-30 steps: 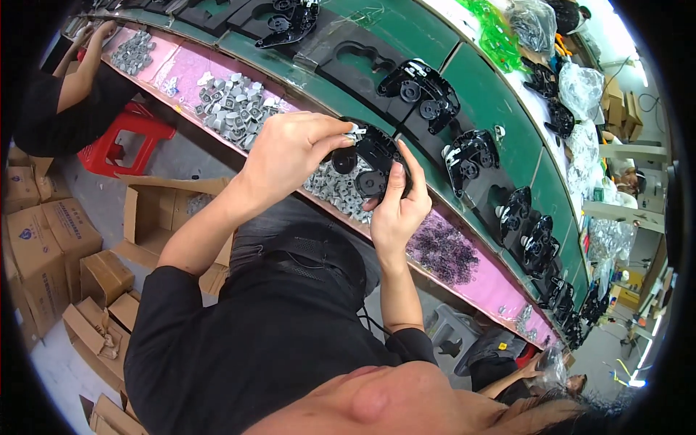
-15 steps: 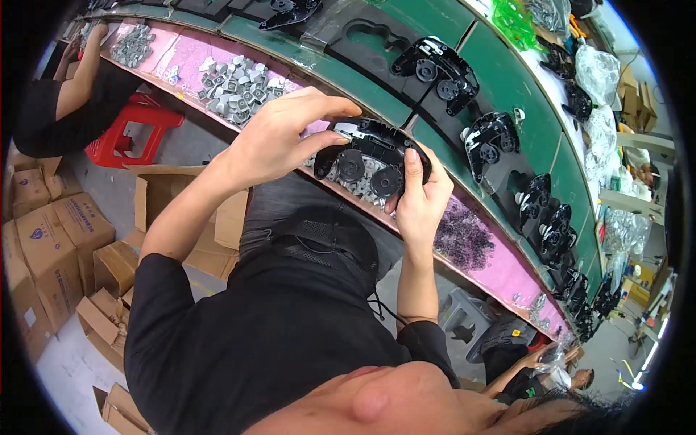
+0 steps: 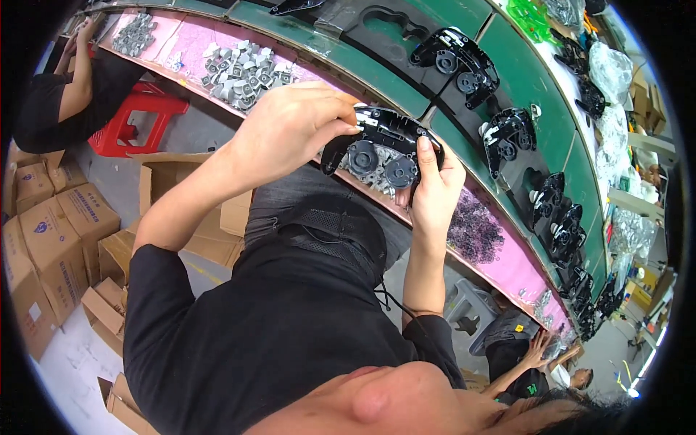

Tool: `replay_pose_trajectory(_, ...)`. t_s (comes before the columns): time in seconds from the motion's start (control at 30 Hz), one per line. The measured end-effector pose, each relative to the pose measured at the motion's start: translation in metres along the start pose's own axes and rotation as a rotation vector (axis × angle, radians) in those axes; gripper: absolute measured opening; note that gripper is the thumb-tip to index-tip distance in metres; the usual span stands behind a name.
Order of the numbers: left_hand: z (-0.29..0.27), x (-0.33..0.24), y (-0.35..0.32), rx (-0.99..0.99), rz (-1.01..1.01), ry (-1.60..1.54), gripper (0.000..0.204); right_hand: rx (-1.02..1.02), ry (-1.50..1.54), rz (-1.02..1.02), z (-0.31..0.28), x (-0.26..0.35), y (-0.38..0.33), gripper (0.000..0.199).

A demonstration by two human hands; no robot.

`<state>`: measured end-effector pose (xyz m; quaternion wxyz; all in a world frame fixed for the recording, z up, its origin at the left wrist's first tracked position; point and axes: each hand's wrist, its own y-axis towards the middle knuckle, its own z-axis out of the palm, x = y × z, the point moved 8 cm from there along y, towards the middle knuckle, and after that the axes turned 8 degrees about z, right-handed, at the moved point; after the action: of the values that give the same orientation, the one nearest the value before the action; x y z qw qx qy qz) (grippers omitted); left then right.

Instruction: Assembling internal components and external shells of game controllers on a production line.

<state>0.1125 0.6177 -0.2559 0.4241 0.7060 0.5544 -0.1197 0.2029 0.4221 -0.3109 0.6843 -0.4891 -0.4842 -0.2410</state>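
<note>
A black game controller housing (image 3: 391,138) with two round dark grey parts is held up over the pink bench strip. My right hand (image 3: 438,177) grips its right end, thumb across the front face. At its upper left corner, the thumb and fingers of my left hand (image 3: 304,127) are pinched together beside a small whitish piece. Whether that piece is between the fingertips or fixed to the housing, I cannot tell. Loose grey plastic parts (image 3: 243,72) are heaped beyond my left hand. Right of my right hand lies a pile of small black parts (image 3: 475,228).
Similar controller housings (image 3: 460,65) sit in black trays along the green conveyor (image 3: 522,72). Cardboard boxes (image 3: 65,232) stand on the floor at left, near a red stool (image 3: 138,123). Co-workers' arms (image 3: 80,80) show at far left and lower right (image 3: 522,362).
Both my hands and the housing have shifted slightly right. My left fingers have drawn closer together at the corner. The view has shifted a little.
</note>
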Motion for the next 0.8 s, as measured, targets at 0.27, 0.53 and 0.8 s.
replay_pose_trajectory(0.27,0.006,0.009,-0.007,0.101,-0.047,0.000,0.013,0.057,0.016,0.017,0.001,-0.011,0.006,0.029)
replay_pose_trajectory(0.53,-0.001,0.010,-0.013,0.121,-0.060,0.026,0.011,0.054,0.024,0.089,0.004,-0.028,0.017,0.026)
replay_pose_trajectory(0.8,0.035,0.061,-0.023,0.086,-0.551,-0.712,0.047,0.057,0.121,0.047,0.006,-0.012,0.022,0.028)
